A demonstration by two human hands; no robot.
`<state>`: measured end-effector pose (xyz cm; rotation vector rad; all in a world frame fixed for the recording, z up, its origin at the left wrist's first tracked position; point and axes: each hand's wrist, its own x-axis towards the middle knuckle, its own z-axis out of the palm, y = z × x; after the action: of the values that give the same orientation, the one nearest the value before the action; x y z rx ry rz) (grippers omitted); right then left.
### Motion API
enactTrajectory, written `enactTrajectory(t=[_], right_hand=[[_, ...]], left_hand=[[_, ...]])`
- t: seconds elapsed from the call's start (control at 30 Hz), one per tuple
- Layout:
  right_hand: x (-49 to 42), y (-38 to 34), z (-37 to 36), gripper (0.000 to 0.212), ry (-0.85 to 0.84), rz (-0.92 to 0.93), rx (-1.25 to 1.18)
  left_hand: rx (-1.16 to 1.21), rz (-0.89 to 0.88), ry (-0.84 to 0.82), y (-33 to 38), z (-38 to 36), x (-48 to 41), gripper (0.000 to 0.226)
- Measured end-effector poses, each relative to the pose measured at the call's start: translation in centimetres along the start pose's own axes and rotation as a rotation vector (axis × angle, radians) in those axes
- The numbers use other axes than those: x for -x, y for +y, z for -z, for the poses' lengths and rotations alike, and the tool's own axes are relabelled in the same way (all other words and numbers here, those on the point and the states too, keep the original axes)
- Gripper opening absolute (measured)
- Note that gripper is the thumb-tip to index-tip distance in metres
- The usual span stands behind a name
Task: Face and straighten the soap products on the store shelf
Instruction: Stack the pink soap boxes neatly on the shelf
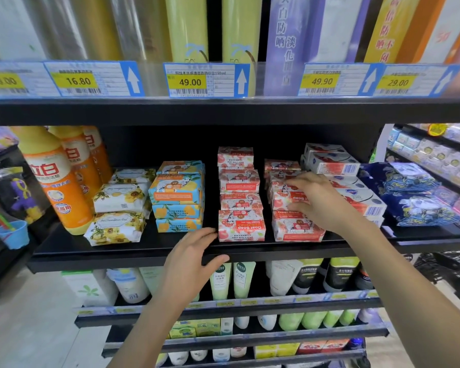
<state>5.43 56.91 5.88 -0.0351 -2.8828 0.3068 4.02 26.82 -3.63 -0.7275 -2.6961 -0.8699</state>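
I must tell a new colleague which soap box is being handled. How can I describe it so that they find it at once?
Start at the black shelf under the price tags and find the two rows of red Goat Soap boxes. Take the right row, next to the white boxes. The box lies on top at its front: the only one that the right hand grips.

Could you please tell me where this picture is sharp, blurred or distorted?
Head view: the centre price tag and the front Goat Soap box read sharply; the far-left price tag smears; the top-shelf products fan outward from the wide lens; the back of the soap shelf lies in shadow.
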Motion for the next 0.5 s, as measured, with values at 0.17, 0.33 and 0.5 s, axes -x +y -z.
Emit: enactTrajectory(t=[0.17, 0.33, 0.5], right_hand=[[-0.9, -1.4, 0.5, 0.064, -0.037, 0.002, -0.065], [-5.0, -4.2, 1.5, 0.075, -0.059, 0.022, -0.234], [-11.2, -4.9, 1.2, 0.088, -0.118, -0.043, -0.287]], left_hand=[[-0.006, -0.001, 0.013, -0.1, -0.1, 0.1, 0.056], [0.004, 0.006, 0.010, 0.0, 0.1, 0.0, 0.057], [0.016, 0.015, -0.001, -0.1, 0.3, -0.1, 0.059]])
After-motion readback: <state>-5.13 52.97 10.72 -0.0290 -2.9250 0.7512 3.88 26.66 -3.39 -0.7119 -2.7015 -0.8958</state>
